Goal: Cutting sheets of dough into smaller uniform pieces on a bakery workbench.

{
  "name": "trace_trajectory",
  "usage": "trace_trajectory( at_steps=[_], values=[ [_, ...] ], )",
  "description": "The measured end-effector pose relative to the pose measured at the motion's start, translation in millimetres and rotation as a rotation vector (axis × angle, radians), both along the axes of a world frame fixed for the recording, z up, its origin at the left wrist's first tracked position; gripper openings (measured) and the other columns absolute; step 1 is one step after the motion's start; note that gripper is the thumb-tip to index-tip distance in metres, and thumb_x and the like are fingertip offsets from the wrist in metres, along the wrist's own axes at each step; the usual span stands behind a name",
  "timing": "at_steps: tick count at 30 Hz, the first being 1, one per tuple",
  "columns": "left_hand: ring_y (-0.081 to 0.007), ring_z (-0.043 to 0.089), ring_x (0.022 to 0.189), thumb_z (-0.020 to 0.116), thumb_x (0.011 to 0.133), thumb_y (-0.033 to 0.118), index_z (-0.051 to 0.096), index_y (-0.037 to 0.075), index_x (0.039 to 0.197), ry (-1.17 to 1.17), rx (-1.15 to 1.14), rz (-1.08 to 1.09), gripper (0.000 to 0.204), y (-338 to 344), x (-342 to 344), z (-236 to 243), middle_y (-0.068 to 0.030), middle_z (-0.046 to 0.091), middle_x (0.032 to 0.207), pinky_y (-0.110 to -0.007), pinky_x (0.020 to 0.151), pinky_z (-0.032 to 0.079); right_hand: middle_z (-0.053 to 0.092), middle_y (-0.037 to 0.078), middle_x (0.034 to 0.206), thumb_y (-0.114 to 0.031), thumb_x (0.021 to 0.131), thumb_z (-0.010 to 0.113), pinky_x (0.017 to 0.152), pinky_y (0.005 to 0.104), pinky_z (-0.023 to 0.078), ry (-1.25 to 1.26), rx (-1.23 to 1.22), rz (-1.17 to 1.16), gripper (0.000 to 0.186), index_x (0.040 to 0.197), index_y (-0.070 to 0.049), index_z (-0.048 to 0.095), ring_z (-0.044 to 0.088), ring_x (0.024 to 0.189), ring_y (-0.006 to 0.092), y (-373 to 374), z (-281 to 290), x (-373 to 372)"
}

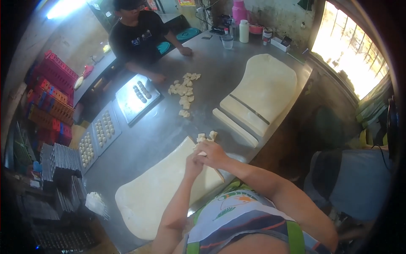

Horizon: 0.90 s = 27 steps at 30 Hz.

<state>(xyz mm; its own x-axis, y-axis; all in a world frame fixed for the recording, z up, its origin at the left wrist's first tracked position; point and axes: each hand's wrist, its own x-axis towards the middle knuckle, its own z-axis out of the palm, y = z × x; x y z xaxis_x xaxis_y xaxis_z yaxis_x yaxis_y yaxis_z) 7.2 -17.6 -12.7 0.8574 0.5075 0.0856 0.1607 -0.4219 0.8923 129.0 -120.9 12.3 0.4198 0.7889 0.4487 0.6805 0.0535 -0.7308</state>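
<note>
My left hand [194, 164] and my right hand [214, 154] meet at the far right edge of a large flat dough sheet [156, 194]. Both have their fingers curled in around a small clump of cut dough pieces [201, 138], some of which stick out beyond the fingers. How each finger grips is partly hidden. To the right lies a second dough sheet [270, 80], with a long thin metal blade [244, 109] resting across it. Beside that sheet is a separate dough strip [235, 127].
A loose pile of dough pieces [185, 91] lies mid-table. Trays of dough balls [105, 129] and a metal tray [137, 98] stand at left. Across the steel table [156, 131] a person [139, 38] rests their hands near it. Bottles [244, 31] and a cup [227, 41] line the back.
</note>
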Motion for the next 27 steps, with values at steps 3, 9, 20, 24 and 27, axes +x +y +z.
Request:
trace_trajectory(
  at_steps=[3, 9, 20, 24, 27],
  values=[
    [-0.0345, 0.069, 0.093, 0.06, 0.084, 0.0, 0.069, 0.006, 0.107, 0.056, 0.214, -0.164, 0.025, -25, -4, 8, -0.0177, 0.07, 0.095, -0.036, 0.081, 0.053, 0.067, 0.011, 0.1, -0.03, 0.079, 0.072, 0.077, 0.0426, 0.053, -0.104, -0.429, -0.066, 0.026, 0.095, -0.01, 0.067, 0.066, 0.09, 0.0354, -11, -6, 33],
    [-0.0224, 0.064, 0.105, 0.067, 0.084, -0.003, 0.054, 0.0, 0.133, 0.035, -0.266, -0.048, 0.051, -21, 8, 7, -0.0134, 0.063, 0.119, -0.034, 0.091, 0.051, 0.065, 0.019, 0.106, -0.041, 0.077, 0.075, 0.081, 0.0478, 0.052, -0.032, -0.424, -0.112, 0.046, 0.104, -0.006, 0.062, 0.064, 0.093, 0.0408, -32, -46, 64],
    [-0.0222, 0.071, 0.084, 0.064, 0.087, 0.007, 0.069, 0.007, 0.109, 0.082, 0.089, 0.067, 0.023, -42, 36, 11, -0.0157, 0.072, 0.091, -0.035, 0.074, 0.054, 0.064, 0.019, 0.09, -0.031, 0.083, 0.07, 0.075, 0.046, 0.051, 0.039, -0.009, 0.085, 0.027, 0.093, -0.006, 0.065, 0.065, 0.089, 0.0358, -41, 19, 47],
    [-0.0207, 0.069, 0.084, 0.069, 0.086, 0.009, 0.07, 0.006, 0.103, 0.137, 0.39, -0.157, 0.017, -77, 32, 41, -0.011, 0.072, 0.092, -0.034, 0.076, 0.053, 0.065, 0.019, 0.099, -0.044, 0.081, 0.07, 0.08, 0.045, 0.051, -0.044, -0.635, 0.071, 0.042, 0.097, -0.006, 0.064, 0.064, 0.096, 0.0355, -40, -12, 85],
    [-0.0201, 0.068, 0.087, 0.068, 0.086, 0.002, 0.071, 0.005, 0.103, -0.001, 0.04, -0.082, 0.018, -90, 47, 74, -0.0095, 0.072, 0.095, -0.033, 0.077, 0.052, 0.065, 0.021, 0.102, -0.043, 0.082, 0.071, 0.083, 0.0457, 0.051, 0.02, -0.565, 0.037, 0.042, 0.104, -0.007, 0.064, 0.064, 0.099, 0.036, -55, -50, 105]
  ],
)
